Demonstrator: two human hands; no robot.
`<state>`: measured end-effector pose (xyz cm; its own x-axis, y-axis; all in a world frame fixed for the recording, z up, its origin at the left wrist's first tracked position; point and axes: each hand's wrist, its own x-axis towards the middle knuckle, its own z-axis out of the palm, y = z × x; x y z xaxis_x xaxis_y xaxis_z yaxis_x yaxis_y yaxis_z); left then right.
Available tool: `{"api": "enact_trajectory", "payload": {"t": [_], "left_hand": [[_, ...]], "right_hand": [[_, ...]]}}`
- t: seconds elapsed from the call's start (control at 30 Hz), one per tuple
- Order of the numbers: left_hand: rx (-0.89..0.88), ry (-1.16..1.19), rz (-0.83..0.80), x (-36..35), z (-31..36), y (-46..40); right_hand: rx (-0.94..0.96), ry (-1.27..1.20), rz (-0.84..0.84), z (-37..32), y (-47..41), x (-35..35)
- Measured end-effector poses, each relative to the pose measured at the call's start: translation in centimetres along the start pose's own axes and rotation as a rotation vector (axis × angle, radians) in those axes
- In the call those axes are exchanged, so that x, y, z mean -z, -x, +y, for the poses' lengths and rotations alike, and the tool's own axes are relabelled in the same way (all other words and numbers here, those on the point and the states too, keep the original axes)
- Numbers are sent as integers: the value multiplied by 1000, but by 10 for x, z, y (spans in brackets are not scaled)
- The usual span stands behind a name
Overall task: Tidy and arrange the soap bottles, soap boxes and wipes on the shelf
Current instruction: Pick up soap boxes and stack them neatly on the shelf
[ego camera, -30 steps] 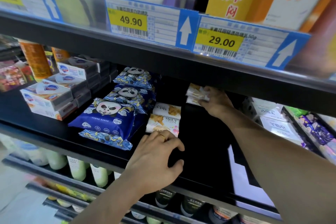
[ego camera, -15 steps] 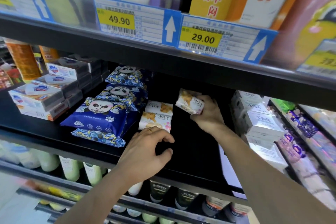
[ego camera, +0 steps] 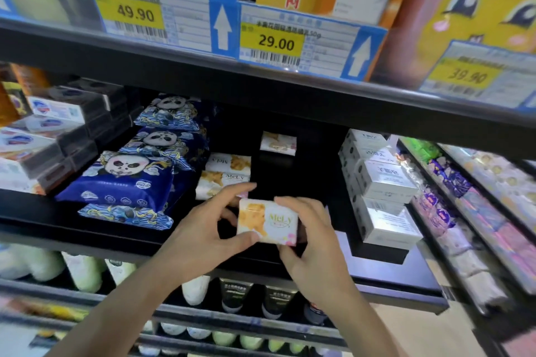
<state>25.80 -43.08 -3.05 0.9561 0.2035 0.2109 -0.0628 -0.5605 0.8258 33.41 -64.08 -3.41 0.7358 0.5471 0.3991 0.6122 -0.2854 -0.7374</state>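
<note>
White soap box (ego camera: pixel 267 221) level (label upright), lengthwise left-right.

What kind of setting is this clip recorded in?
Most likely a shop's toiletries aisle: yellow price tags with barcodes line the shelf edge, and stacked soap boxes and panda wipes packs fill the shelf.

Even, bright store light falls from above. The deep black shelf (ego camera: pixel 162 229) recess stays dim. Motion blur softens the frame edges, wide-angle bending curves the glossy blue-and-yellow price tags (ego camera: pixel 272 38), which show faint glare.
</note>
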Motion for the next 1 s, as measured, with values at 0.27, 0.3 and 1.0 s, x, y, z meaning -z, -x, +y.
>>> {"api": "enact_trajectory", "payload": {"t": [0.27, 0.3, 1.0], "left_hand": [[-11, 95, 27, 2, -2, 0], [-13, 102, 28, 2, -2, 0], [5, 40, -15, 4, -2, 1]], "right_hand": [[-111, -60, 41, 2, 2, 0], [-125, -70, 42, 3, 3, 0], [-231, -139, -54, 6, 1, 8]]}}
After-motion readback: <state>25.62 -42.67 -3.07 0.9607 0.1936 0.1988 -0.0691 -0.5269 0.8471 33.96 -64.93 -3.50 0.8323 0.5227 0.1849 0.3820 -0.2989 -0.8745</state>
